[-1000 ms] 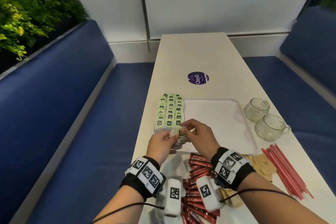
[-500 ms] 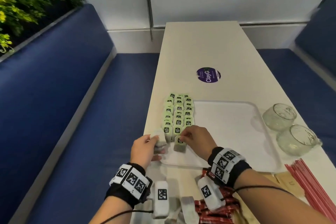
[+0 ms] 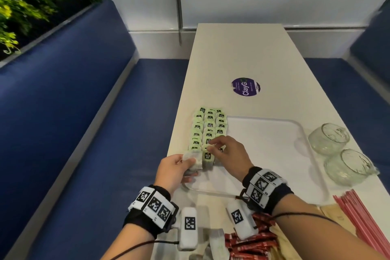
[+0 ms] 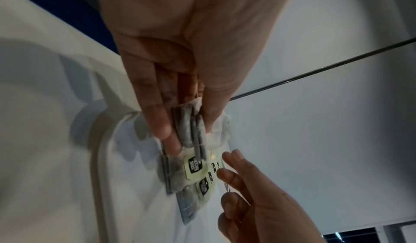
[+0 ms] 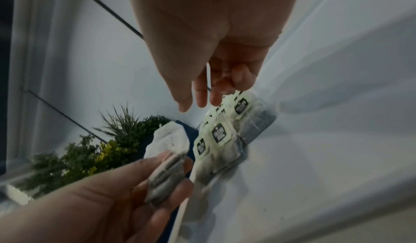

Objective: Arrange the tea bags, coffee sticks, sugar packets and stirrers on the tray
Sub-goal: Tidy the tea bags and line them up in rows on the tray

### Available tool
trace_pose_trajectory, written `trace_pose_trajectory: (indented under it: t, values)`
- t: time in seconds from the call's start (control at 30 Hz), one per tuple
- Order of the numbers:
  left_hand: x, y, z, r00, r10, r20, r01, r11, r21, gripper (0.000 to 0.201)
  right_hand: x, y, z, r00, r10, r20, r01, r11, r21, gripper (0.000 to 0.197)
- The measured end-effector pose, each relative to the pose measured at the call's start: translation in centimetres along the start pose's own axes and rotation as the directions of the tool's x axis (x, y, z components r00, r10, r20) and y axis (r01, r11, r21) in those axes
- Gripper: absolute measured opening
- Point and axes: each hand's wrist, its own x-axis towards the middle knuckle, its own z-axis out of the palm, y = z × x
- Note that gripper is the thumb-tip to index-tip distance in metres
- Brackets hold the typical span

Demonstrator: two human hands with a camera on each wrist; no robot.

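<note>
Now, left hand [image 3: 172, 172]: gripped spare tea bags [image 4: 191, 127] at the tray [image 3: 274, 194] corner
Right hand [image 3: 229, 155]: fingertips pinched a tag over the tea bag rows [image 3: 209, 127]
Left wrist view: two bags held edge-on

We see long white table [image 3: 242, 53] carrying tray [image 3: 274, 154]. Beyond tray: purple sticker [image 3: 245, 86]. Right of tray: two glass cups [image 3: 337, 154]. Near side of tray: red coffee sticks [image 3: 251, 243], pink stirrers [image 3: 367, 215], brown sugar packets [image 3: 331, 215].
</note>
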Motion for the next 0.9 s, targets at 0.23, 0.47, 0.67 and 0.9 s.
trace_pose_trajectory:
  t: [0.23,0.47,0.67,0.9]
  values:
    - [-1.3,0.5,1.1,0.997,0.077,0.028,-0.079,0.993,0.088,0.008,-2.5,-1.3,-1.0,0.996,-0.028,0.087,0.022,0.997,0.072,0.010]
    - [-2.1,0.5,1.8,0.937,0.320,-0.137,-0.253,0.896,0.366,0.023,-4.3,-1.6,-2.5,0.997,0.043,-0.057,-0.042,0.999,0.016,0.021]
    - [-3.9,0.2,4.3,0.936,0.349,0.035,-0.338,0.868,0.364,0.033,-5.3,-2.8,-1.9,0.997,0.061,-0.055,-0.057,0.996,0.075,0.016]
    - [-3.2,0.4,3.7,0.917,0.396,0.056,-0.378,0.811,0.446,0.030,-6.2,-3.3,-2.3,0.998,0.062,0.002,-0.062,0.985,0.164,0.012]
